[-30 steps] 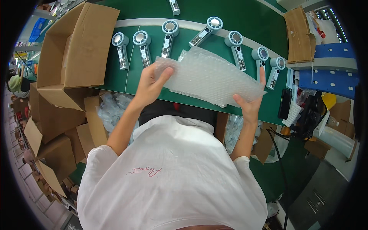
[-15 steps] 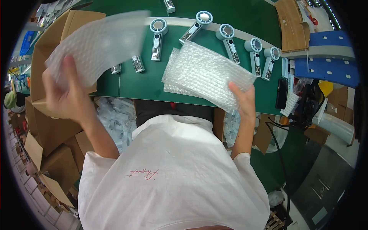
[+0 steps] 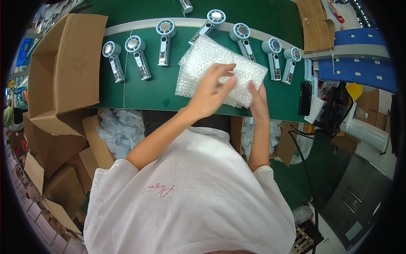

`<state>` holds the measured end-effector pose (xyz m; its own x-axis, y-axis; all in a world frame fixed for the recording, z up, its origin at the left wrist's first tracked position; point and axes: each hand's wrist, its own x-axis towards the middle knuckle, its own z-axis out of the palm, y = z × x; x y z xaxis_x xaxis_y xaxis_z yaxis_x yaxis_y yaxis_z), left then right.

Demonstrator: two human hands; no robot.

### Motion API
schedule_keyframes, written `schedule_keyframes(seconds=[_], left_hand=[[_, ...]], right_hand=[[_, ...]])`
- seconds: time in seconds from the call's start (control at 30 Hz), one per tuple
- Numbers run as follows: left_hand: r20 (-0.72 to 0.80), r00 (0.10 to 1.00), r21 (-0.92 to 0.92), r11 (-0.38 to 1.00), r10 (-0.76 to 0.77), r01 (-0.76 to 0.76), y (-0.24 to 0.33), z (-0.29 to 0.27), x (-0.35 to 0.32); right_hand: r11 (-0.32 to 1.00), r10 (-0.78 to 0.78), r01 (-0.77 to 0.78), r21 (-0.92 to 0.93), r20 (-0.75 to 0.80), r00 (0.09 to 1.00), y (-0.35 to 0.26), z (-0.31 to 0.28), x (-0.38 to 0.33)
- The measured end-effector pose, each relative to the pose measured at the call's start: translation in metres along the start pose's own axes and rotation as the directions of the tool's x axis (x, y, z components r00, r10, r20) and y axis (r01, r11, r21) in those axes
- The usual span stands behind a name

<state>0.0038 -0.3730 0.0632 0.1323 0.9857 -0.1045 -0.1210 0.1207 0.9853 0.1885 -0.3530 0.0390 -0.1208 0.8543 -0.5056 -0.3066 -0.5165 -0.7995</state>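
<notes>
A stack of bubble wrap sheets lies on the green belt in front of me. My left hand reaches over the stack's near side, its fingertips pinching the top sheet. My right hand grips the stack's near right edge, fingers stretched along it. Several pale blue handheld fans lie in a row across the belt, one to the left of the stack and another just right of it.
A large open cardboard box stands at the belt's left end, with more flattened cartons below it. A black phone lies at the belt's right edge. Blue plastic trays sit far right. Clear bags are piled under the belt.
My left hand, which had swung a bubble wrap sheet out to the left over the box, has come back onto the stack without it. My right hand stayed on the stack.
</notes>
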Motion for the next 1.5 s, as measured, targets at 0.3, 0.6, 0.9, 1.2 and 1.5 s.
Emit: schedule_keyframes(seconds=[0.3, 0.6, 0.9, 1.2, 1.5], left_hand=[[-0.180, 0.934, 0.745, 0.663, 0.308, -0.075, -0.040, -0.062, -0.005], [-0.400, 0.862, -0.166, 0.950, -0.310, 0.264, -0.026, -0.055, -0.019], [0.045, 0.999, 0.088, 0.996, 0.025, -0.029, -0.007, -0.089, -0.026], [0.191, 0.966, 0.379, 0.895, 0.172, -0.234, 0.021, -0.124, -0.026], [0.052, 0.974, 0.423, 0.879, 0.219, -0.220, -0.025, -0.126, -0.021]], right_hand=[[0.439, -0.367, 0.096, -0.893, -0.081, 0.927, 0.025, -0.020, 0.007], [0.588, -0.391, 0.207, -0.782, -0.051, 0.919, 0.036, -0.007, -0.004], [0.824, -0.487, 0.455, -0.337, -0.012, 0.873, 0.043, -0.012, -0.012], [0.508, -0.498, 0.628, -0.589, 0.394, 0.773, 0.018, -0.013, -0.014], [0.551, -0.629, 0.695, -0.463, 0.318, 0.710, 0.059, -0.011, 0.012]])
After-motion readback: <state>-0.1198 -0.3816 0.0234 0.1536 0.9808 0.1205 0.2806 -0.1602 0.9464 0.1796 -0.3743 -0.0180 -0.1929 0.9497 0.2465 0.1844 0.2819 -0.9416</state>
